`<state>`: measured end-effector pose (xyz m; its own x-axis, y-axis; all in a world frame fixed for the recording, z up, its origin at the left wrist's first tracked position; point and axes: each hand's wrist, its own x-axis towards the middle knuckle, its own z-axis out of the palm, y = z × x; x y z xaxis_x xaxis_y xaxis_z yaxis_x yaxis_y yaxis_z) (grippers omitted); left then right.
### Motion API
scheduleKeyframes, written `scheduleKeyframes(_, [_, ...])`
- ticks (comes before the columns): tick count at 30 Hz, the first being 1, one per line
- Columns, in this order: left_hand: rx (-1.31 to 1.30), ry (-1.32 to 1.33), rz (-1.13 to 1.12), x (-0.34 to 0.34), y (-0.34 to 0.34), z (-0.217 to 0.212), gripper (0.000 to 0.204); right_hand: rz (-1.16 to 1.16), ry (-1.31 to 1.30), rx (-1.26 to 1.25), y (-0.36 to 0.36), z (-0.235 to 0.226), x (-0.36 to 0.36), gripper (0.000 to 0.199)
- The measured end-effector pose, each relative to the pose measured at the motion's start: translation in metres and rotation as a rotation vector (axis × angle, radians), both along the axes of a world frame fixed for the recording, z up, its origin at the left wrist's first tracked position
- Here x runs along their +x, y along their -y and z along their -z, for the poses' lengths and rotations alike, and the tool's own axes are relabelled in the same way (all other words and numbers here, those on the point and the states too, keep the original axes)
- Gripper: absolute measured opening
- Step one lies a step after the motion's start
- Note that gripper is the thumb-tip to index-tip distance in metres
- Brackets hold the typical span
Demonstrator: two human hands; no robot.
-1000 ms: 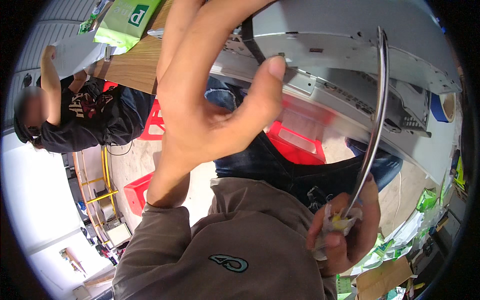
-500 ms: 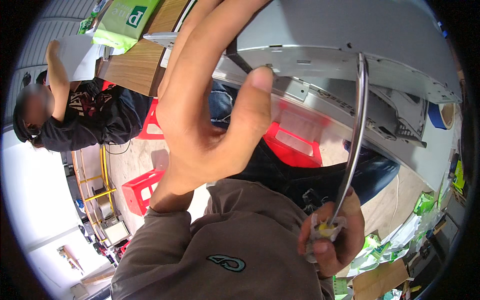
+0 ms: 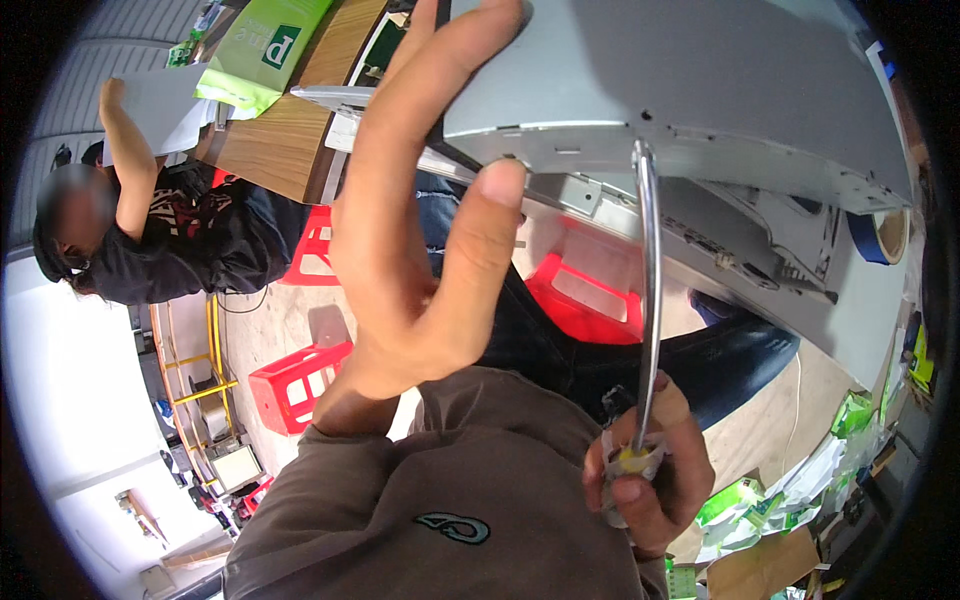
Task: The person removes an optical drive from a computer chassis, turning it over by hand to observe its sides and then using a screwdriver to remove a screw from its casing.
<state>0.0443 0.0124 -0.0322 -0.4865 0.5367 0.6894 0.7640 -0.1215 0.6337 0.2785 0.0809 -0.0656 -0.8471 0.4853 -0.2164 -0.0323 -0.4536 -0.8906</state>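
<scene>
Fingers of my right hand (image 3: 645, 475) wrapped tight on long steel screwdriver (image 3: 647, 300) | shaft runs straight up, tip touching lower edge of grey sheet-metal chassis (image 3: 700, 90) | left hand (image 3: 420, 230) spread, thumb against that edge, just beside tip.

Workshop — metal chassis (image 3: 700, 90), screwdriver (image 3: 648, 300)

**Workshop surroundings**

Pale wooden floor (image 3: 290, 320), brightly lit. Red plastic crates (image 3: 300, 385) stand on it beside a yellow metal rack (image 3: 190, 370). A wooden bench (image 3: 285, 130) carries a green package (image 3: 265, 50). A seated person (image 3: 150, 240) leans against it.
</scene>
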Motion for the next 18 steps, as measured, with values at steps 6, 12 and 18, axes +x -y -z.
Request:
scheduleKeyframes(6, [-0.071,0.013,-0.101,0.008,-0.003,-0.003,0.06,-0.06,0.053,0.018,-0.007,-0.002,0.002,0.083])
scheduleKeyframes(12, [-0.133,0.0,-0.177,0.009,0.001,-0.012,0.059,-0.044,0.021,0.048,-0.002,-0.001,0.0,0.078])
scheduleKeyframes(18, [0.027,0.156,0.161,-0.063,-0.017,-0.052,0.052,-0.325,-0.102,0.1,-0.011,0.003,-0.011,0.065])
